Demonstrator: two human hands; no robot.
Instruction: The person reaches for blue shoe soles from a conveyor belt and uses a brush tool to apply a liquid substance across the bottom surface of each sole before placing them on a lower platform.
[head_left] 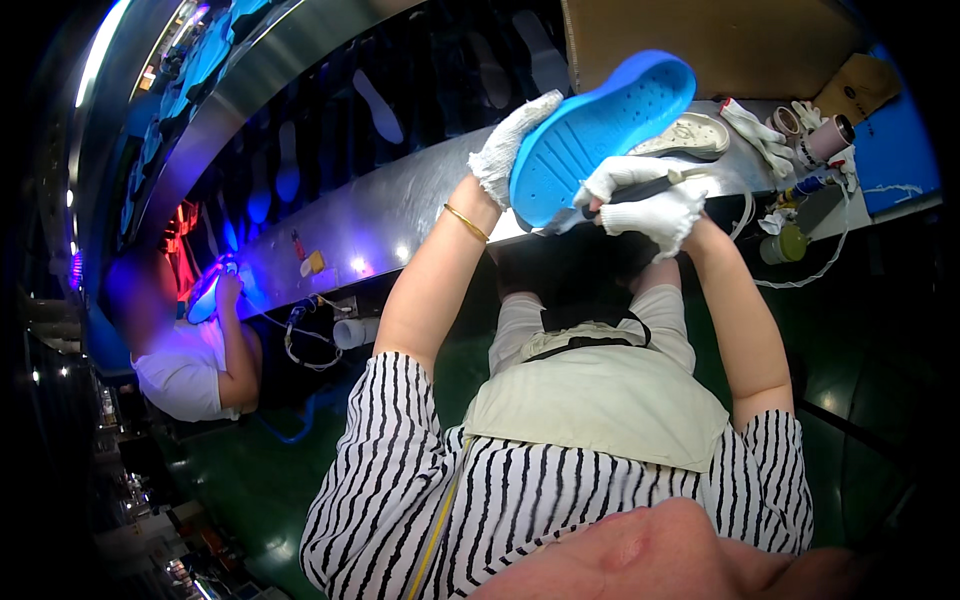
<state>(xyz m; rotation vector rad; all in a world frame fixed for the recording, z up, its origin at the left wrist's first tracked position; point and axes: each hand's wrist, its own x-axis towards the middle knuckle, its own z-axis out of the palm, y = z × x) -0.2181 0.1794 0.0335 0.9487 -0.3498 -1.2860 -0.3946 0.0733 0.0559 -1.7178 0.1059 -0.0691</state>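
Observation:
My left hand [508, 150], in a white knit glove, is closed on the left edge of a bright blue shoe sole [590, 135]. The sole is tilted above the bench, its ridged and dimpled face turned toward me. Closed around a dark-handled hand tool [645, 190] is my gloved right hand [645, 210], its bare fingertips showing. The tool's front end is close to the lower edge of the blue sole; whether it touches I cannot tell. Just behind my right hand a cream shoe [690, 135] lies on the metal bench [400, 215].
At the right are loose white gloves [757, 135], a pink roll [828, 138], a green-lidded jar [785, 245] and a white cord. A cardboard box [720, 45] stands behind. Beyond the bench, soles [378, 105] sit on a dark rack. Another person [195, 360] works at the left.

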